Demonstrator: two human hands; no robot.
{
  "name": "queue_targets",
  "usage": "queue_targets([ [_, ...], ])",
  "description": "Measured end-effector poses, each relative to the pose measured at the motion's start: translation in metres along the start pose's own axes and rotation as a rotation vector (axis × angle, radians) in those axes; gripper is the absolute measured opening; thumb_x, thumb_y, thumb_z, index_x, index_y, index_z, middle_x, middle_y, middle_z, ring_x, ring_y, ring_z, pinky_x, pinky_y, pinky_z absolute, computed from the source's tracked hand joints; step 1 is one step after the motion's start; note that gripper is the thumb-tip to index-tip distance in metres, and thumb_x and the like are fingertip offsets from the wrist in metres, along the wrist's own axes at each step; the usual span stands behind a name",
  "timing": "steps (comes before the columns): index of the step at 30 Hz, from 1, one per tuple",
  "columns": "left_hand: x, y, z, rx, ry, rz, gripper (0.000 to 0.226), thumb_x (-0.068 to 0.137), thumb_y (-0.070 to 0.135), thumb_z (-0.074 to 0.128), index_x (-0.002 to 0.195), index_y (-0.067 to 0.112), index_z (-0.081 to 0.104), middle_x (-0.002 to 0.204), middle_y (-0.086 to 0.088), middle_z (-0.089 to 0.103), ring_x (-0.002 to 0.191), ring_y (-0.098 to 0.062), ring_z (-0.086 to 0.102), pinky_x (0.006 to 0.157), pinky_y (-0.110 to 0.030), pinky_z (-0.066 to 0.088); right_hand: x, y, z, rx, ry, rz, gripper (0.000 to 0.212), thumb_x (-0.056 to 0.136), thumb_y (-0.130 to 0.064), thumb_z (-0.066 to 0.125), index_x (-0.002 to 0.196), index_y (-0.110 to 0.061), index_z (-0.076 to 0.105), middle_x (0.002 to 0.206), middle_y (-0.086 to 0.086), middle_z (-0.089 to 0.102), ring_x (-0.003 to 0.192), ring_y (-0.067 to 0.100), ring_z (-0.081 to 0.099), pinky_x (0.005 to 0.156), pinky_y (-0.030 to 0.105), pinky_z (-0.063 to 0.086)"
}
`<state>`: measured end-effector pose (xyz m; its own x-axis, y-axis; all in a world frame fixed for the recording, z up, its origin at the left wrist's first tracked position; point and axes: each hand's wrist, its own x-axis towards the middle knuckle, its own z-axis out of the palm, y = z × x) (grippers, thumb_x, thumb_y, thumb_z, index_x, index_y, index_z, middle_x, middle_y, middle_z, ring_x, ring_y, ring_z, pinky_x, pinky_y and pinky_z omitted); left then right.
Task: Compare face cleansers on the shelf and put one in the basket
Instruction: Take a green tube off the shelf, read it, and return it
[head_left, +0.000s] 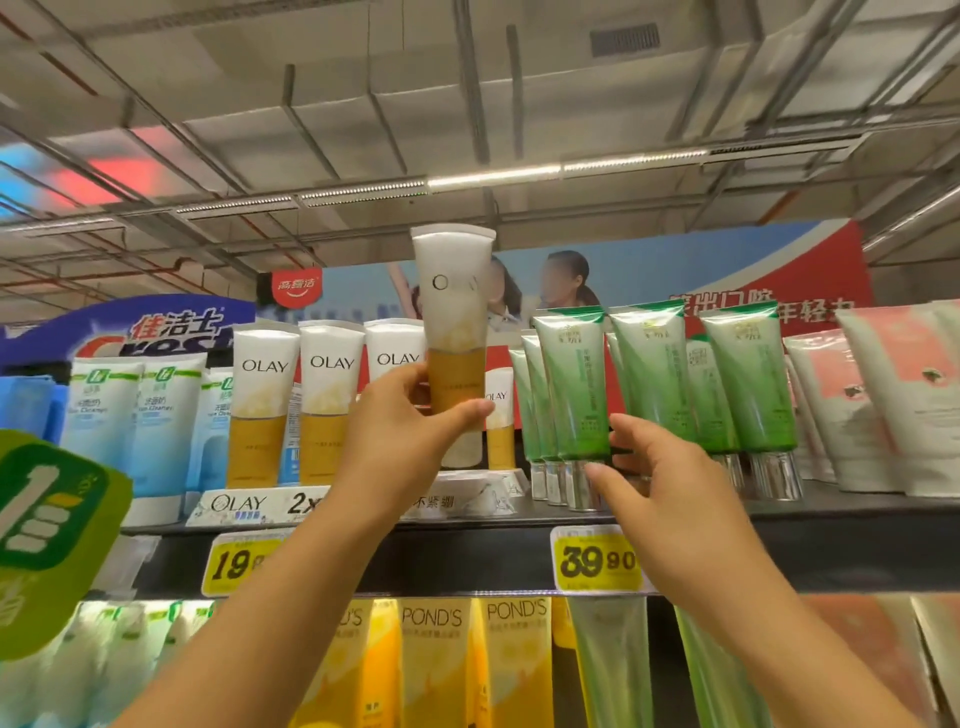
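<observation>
White-and-amber Olay tube is off the shelf, held upright, crimped end up, cap end down. Left hand grips its lower amber part, thumb across the front, fingers curled round behind. Tube stands clear above the row of matching Olay tubes, long axis vertical, directly above the grip.

Right hand is at the green tubes, just right of the held tube. Fingers are spread, thumb tip near the silver cap of the front green tube, fingertips reaching behind its right edge. Looks like the fingers bracket the tube but are not clamped; cannot tell if they touch. Green tube also upright, cap down on the shelf, long axis vertical, lying straight ahead of the right palm. Right hand is the nearer one to it; left is busy.

Both forearms rise from the near bottom edge toward the far shelf, reaching up above eye line.

Likely step: comparison, one tube in hand, second about to be taken. Next move probably needs the right thumb and fingers to close on the green tube's lower body and lift straight up, since neighbours sit tight beside it and could tip.

Basket not in view. Yellow price tags on the shelf edge below.
</observation>
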<state>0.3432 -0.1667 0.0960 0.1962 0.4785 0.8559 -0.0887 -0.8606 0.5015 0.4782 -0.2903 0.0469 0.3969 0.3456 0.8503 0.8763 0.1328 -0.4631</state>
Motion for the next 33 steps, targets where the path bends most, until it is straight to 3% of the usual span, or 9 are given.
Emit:
queue_targets([
  [2,0.005,-0.005,0.008,0.018,0.015,-0.004,0.045,0.071,0.028,0.078,0.111,0.014,0.064,0.098,-0.001,0.070,0.090,-0.014,0.065,0.077,-0.024,0.052,0.002,-0.001,0.004,-0.090,-0.001,-0.003,0.050,0.091,-0.024,0.058,0.137,-0.013,0.043,0.127,0.005,0.056,0.116,0.022,0.052,0.099,0.039,0.042],
  [13,0.016,-0.025,0.025,0.245,-0.043,-0.002,0.038,0.073,0.033,0.077,0.102,0.016,0.060,0.087,0.006,0.061,0.077,-0.009,0.058,0.058,-0.010,0.039,0.021,-0.007,0.020,-0.345,-0.052,0.044,0.076,0.095,-0.037,0.049,0.149,-0.008,0.004,0.141,0.011,0.039,0.125,0.027,0.043,0.094,0.034,0.039],
  [16,0.018,-0.027,0.023,0.283,-0.036,-0.030,0.036,0.075,0.034,0.075,0.101,0.015,0.060,0.090,0.003,0.064,0.080,-0.011,0.059,0.057,-0.011,0.038,0.024,-0.008,0.023,-0.340,-0.046,0.067,0.074,0.095,-0.035,0.050,0.148,-0.006,0.007,0.140,0.013,0.040,0.125,0.029,0.043,0.093,0.035,0.040],
  [21,0.015,-0.024,0.023,0.387,-0.080,-0.077,0.030,0.076,0.038,0.073,0.088,0.012,0.066,0.084,-0.002,0.068,0.077,-0.016,0.061,0.055,-0.021,0.042,0.030,-0.012,0.026,-0.316,-0.038,0.084,0.051,0.093,-0.031,0.055,0.131,-0.006,0.032,0.123,0.013,0.050,0.113,0.031,0.051,0.081,0.033,0.041],
  [24,0.012,-0.020,0.027,0.467,-0.081,-0.086,0.035,0.075,0.040,0.073,0.083,0.007,0.065,0.080,-0.007,0.067,0.077,-0.021,0.062,0.066,-0.033,0.049,0.032,-0.012,0.027,-0.309,-0.042,0.099,0.048,0.092,-0.031,0.057,0.127,-0.005,0.036,0.121,0.013,0.052,0.110,0.031,0.052,0.075,0.031,0.037],
  [29,0.006,-0.016,0.024,0.554,-0.060,-0.084,0.039,0.074,0.043,0.073,0.089,0.012,0.055,0.083,-0.001,0.058,0.078,-0.018,0.055,0.061,-0.027,0.040,0.032,-0.009,0.026,-0.262,-0.035,0.106,0.046,0.091,-0.029,0.058,0.126,-0.006,0.038,0.123,0.013,0.052,0.114,0.032,0.050,0.078,0.033,0.037],
  [33,0.004,-0.011,0.021,0.630,-0.103,-0.087,0.038,0.075,0.044,0.072,0.073,0.015,0.048,0.073,-0.002,0.055,0.067,-0.016,0.050,0.049,-0.026,0.034,0.030,-0.008,0.026,-0.198,0.016,0.068,0.045,0.090,-0.028,0.059,0.125,-0.007,0.040,0.117,0.009,0.053,0.105,0.028,0.051,0.074,0.030,0.032],
])
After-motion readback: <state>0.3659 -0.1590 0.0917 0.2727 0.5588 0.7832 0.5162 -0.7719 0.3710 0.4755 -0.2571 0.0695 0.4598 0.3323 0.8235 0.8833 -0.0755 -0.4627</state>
